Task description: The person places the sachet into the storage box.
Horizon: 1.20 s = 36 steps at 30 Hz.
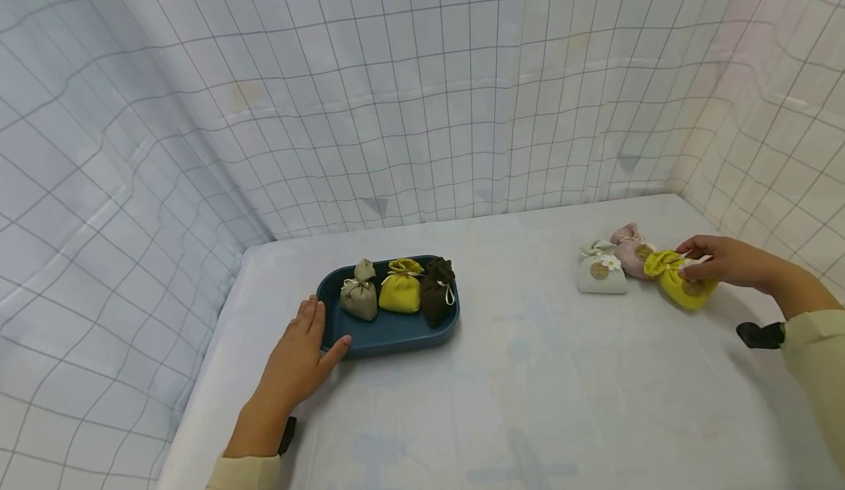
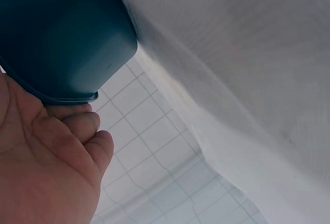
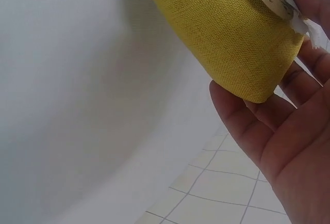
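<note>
My right hand pinches a yellow drawstring pouch with a round label, at the right of the table. Close up in the right wrist view, the pouch's woven cloth lies between thumb and fingers. Beside it are a pink pouch and a pale green one with a white flower. My left hand rests against the left end of a dark blue tray, thumb spread along its front side. In the tray sit a beige pouch, a yellow pouch and a dark brown pouch.
A white cloth covers the table. Grid-patterned white curtains hang behind the table and along both sides, close to its edges. The right-hand curtain comes down near my right hand.
</note>
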Each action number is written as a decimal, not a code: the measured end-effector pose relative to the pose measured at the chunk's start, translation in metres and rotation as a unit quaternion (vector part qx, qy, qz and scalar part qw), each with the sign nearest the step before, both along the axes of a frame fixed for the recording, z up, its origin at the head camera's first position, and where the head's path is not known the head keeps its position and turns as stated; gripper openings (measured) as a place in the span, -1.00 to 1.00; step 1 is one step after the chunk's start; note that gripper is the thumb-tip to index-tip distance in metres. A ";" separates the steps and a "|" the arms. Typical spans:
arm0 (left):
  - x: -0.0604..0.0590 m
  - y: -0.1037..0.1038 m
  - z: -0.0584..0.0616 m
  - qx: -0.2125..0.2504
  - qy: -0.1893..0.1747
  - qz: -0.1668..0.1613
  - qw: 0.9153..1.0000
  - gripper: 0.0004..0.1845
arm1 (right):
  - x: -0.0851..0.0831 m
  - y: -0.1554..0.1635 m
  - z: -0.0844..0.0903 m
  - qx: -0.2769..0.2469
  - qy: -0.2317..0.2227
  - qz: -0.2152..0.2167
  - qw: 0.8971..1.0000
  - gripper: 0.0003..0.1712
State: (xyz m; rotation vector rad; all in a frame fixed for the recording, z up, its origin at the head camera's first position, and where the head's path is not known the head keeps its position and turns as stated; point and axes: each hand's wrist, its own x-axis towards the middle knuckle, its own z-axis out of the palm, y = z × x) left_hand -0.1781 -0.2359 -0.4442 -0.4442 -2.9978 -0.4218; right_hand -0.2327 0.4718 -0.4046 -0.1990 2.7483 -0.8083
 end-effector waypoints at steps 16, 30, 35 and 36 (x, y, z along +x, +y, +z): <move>0.000 -0.001 -0.002 -0.004 0.004 0.000 1.000 -0.01 | -0.007 -0.034 0.030 0.007 0.043 0.011 0.999 -0.38; -0.001 -0.001 -0.002 -0.004 0.008 -0.001 1.000 -0.01 | -0.021 -0.055 0.045 0.015 0.054 0.038 0.998 -0.43; -0.001 -0.001 -0.002 -0.002 0.007 -0.001 1.000 -0.01 | -0.028 -0.067 0.051 0.017 0.063 0.063 0.996 -0.42; 0.000 0.000 -0.002 -0.001 0.007 0.000 1.000 -0.01 | -0.030 -0.069 0.052 0.019 0.065 0.064 0.996 -0.43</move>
